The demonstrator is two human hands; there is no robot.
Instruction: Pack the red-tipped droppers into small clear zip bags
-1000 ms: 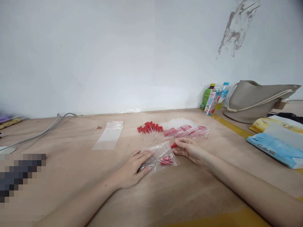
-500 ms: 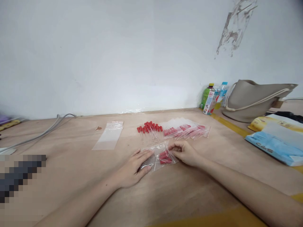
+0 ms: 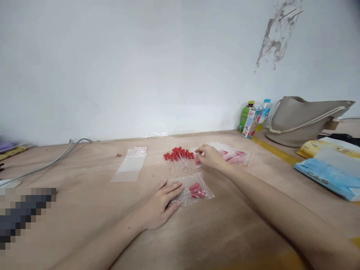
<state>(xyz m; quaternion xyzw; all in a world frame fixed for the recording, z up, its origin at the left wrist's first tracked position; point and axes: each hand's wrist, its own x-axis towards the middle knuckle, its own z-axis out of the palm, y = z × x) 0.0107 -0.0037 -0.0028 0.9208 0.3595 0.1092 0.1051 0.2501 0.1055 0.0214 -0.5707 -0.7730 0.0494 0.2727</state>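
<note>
Tabletop (image 3: 84, 168) meets white wall (image 3: 112, 67), left fingers (image 3: 172, 188) wide on clear bag (image 3: 186, 195), right fingers (image 3: 203, 149) narrowly parted.

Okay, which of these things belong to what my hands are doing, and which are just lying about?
Part of the job:
clear bag under your left hand
red pieces inside it
loose red-topped droppers
filled bags by your right hand
flat plastic bag off left, probably

Just lying about, it seems:
bottles
grey-brown bag
blue packet
yellow packet
</note>
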